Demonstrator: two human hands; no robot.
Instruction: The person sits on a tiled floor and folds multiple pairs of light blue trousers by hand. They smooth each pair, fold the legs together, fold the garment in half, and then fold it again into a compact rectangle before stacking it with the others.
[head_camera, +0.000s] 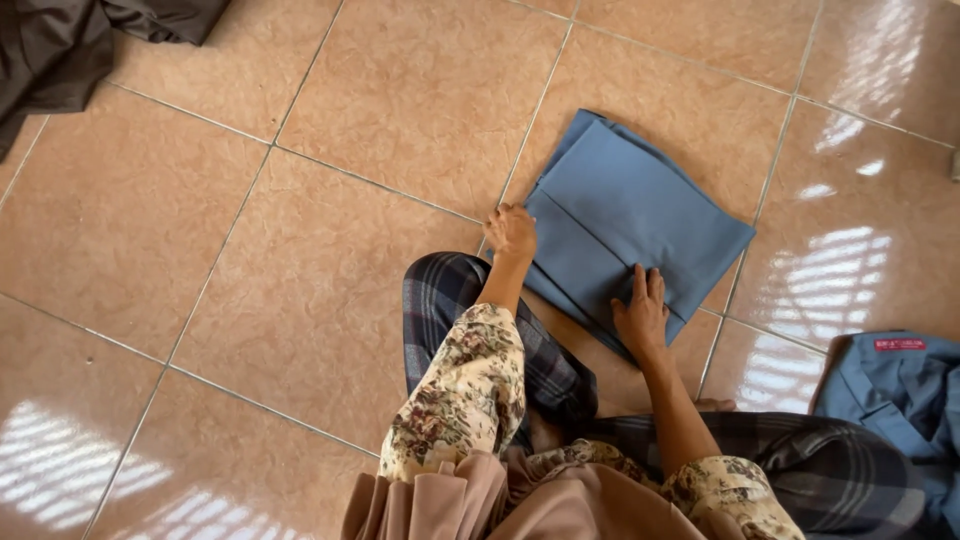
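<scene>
A folded blue cloth (630, 205) lies flat on the tan tiled floor (300, 260) in front of my crossed legs. My left hand (511, 231) rests on the cloth's near left corner, its fingers curled over the edge. My right hand (641, 310) lies flat, palm down with fingers spread, on the cloth's near right part. A fold line runs across the cloth between the two hands. I wear floral sleeves and dark plaid trousers.
A blue garment with a red label (900, 395) lies on the floor at the right, beside my knee. A dark brown cloth (60, 45) is heaped at the top left corner. Sunlight patches gleam on the tiles at right and bottom left.
</scene>
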